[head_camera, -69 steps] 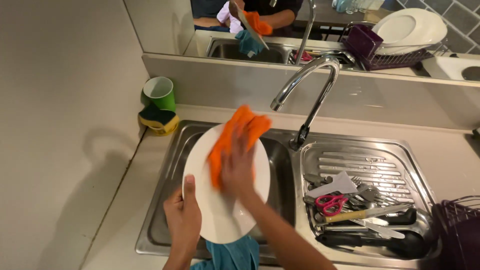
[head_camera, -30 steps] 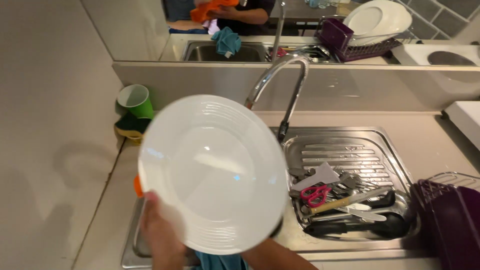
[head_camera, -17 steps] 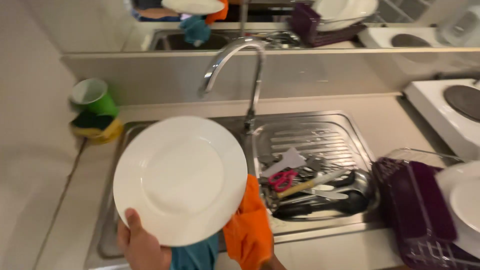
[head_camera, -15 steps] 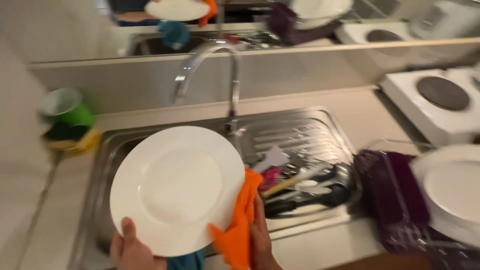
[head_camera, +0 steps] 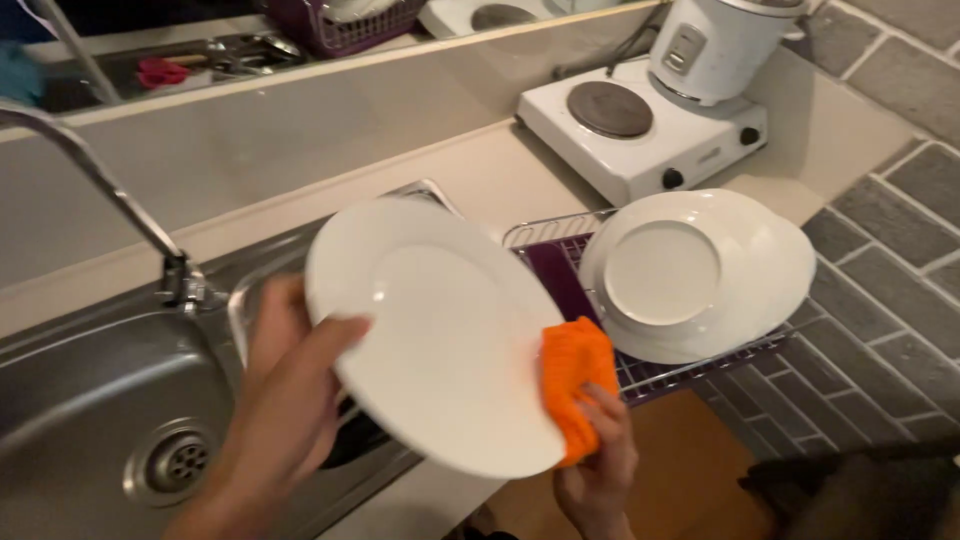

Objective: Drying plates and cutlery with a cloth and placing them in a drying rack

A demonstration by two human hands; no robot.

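I see my left hand (head_camera: pixel 285 400) clamped on the white plate (head_camera: pixel 440 330); my right hand (head_camera: pixel 595 465) grips the orange cloth (head_camera: pixel 572 375) at its right edge, near the drying rack (head_camera: pixel 655 375).

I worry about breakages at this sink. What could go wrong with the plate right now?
The white plate is in the air between sink and dish rack, held at opposite rims by the left hand and, through an orange cloth, the right hand; it might slip. It may also knock the plates leaning in the rack.
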